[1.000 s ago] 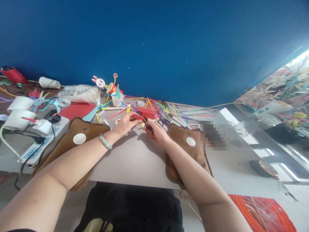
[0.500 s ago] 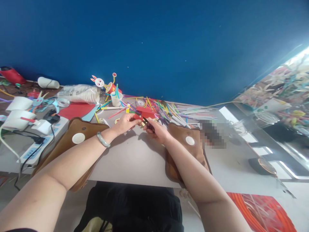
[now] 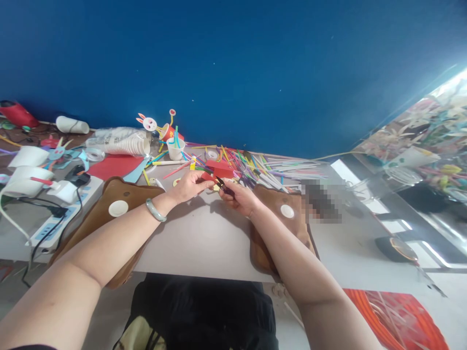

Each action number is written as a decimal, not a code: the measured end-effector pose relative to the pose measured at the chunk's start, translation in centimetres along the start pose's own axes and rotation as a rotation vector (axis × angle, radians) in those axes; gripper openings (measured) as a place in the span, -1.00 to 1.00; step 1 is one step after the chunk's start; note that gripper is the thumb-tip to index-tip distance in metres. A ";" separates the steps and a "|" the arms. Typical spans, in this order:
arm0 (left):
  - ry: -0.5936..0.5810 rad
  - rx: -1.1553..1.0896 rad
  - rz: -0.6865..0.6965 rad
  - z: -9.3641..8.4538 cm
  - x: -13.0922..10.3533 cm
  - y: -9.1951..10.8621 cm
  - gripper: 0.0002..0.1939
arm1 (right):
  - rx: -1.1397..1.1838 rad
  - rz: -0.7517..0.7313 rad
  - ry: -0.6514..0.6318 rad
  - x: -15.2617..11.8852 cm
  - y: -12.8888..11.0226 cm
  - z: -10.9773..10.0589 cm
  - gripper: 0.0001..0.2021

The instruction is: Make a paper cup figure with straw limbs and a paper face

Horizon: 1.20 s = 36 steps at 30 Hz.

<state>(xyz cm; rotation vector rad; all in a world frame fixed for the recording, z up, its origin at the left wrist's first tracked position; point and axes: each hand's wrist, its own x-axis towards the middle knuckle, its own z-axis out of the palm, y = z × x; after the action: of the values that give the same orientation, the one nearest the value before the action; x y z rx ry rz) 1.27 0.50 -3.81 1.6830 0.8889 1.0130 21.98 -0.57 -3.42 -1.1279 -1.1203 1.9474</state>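
Observation:
Over the middle of the table, my left hand [image 3: 193, 186] pinches a small piece of red paper [image 3: 208, 178] between thumb and fingers. My right hand [image 3: 239, 195] is closed around dark-handled scissors [image 3: 226, 188], whose blades point up and left at the paper. The blades and the paper's edge meet close to my left fingertips; whether they touch cannot be made out. Just behind both hands shows a larger red sheet [image 3: 222, 168]. Many coloured drinking straws [image 3: 262, 170] lie beyond my right hand.
Brown cushion-like pads [image 3: 136, 194] lie under each forearm. On the left are a power strip [image 3: 67, 216], stacked paper cups [image 3: 127, 146] and red card [image 3: 113, 166]. A white cup with straws [image 3: 176, 149] stands near the blue wall [image 3: 233, 73]. A dark round container [image 3: 396, 250] sits at right.
The scissors and my right hand have shifted very slightly to the right, and the blades look closer together. My left hand keeps its hold on the red paper.

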 end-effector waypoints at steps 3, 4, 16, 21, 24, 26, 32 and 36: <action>-0.004 0.008 0.016 0.0 0.0 0.1 -0.75 | 0.018 -0.001 0.016 0.1 0.1 -0.1 -0.57; -0.004 0.013 0.019 0.0 0.0 0.2 -0.75 | 0.023 -0.005 0.018 0.1 0.1 -0.1 -0.58; -0.015 0.052 0.045 0.0 0.0 0.2 -0.80 | -0.027 -0.012 0.001 0.2 0.2 -0.1 -0.55; -0.031 0.092 0.044 0.0 -0.1 0.4 -0.78 | -0.053 -0.016 -0.021 0.0 0.2 0.1 -0.52; -0.029 0.094 0.031 0.1 -0.1 0.6 -0.77 | -0.056 -0.017 -0.034 -0.1 0.1 0.2 -0.53; -0.029 0.089 0.021 0.1 -0.2 0.7 -0.77 | -0.052 -0.019 -0.041 -0.1 0.1 0.2 -0.53; -0.018 0.111 0.013 0.3 -0.2 0.6 -0.78 | -0.051 -0.022 -0.004 0.0 0.2 0.2 -0.56; -0.061 0.069 0.017 0.4 -0.2 0.2 -0.79 | -0.049 -0.018 0.000 -0.1 0.2 0.5 -0.55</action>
<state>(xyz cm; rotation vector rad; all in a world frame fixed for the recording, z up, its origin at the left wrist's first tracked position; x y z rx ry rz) 1.59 0.10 -3.73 1.7729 0.8802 0.9467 21.55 -0.89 -3.41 -1.1394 -1.1801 1.9152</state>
